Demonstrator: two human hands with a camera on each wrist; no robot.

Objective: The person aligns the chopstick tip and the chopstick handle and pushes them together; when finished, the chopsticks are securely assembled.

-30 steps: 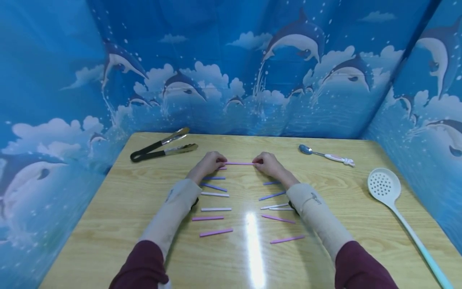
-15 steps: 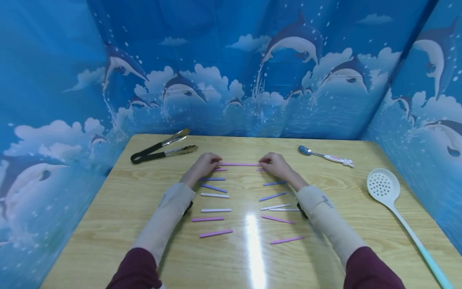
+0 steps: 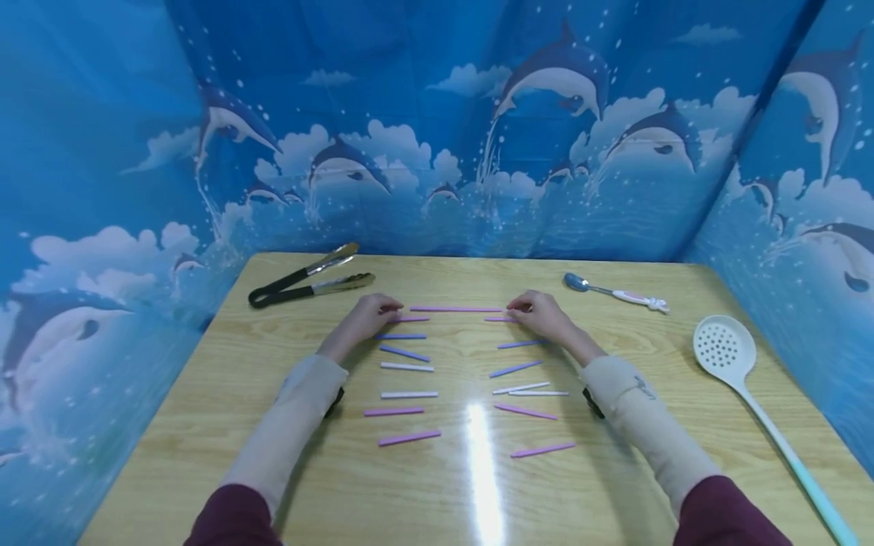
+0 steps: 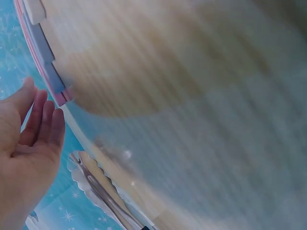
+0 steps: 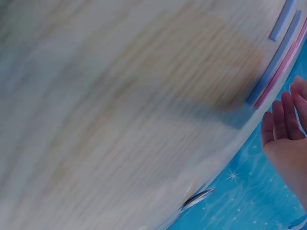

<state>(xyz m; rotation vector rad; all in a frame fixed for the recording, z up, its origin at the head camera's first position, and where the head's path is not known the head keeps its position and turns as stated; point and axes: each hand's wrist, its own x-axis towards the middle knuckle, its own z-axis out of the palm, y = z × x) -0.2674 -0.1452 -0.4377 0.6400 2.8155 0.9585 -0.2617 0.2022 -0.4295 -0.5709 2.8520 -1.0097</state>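
Observation:
A long, thin pink stick [image 3: 455, 309] lies crosswise at the far end of two columns of sticks. Just off its left end is my left hand [image 3: 365, 318], thumb and fingers apart and holding nothing in the left wrist view. My right hand [image 3: 542, 315] is just past the other end, its fingers loosely bent with nothing between them. Shorter pink sticks, one at left [image 3: 413, 319] and one at right [image 3: 498, 319], lie close below the hands, each partly covered. Further down each column are blue sticks [image 3: 404, 353], white sticks [image 3: 410, 394] and more pink sticks [image 3: 410, 438].
Black-handled metal tongs [image 3: 310, 284] lie spread at the table's back left. At back right is a spoon [image 3: 608, 291] with a white and pink handle. A perforated skimmer [image 3: 727, 353] with a long pale green handle lies along the right side. Dolphin-print curtains surround the wooden table [image 3: 225, 409].
Both hands have moved outward along the far pink stick, the left one leftward, the right one rightward. They have let go of it, and its whole length now shows between them.

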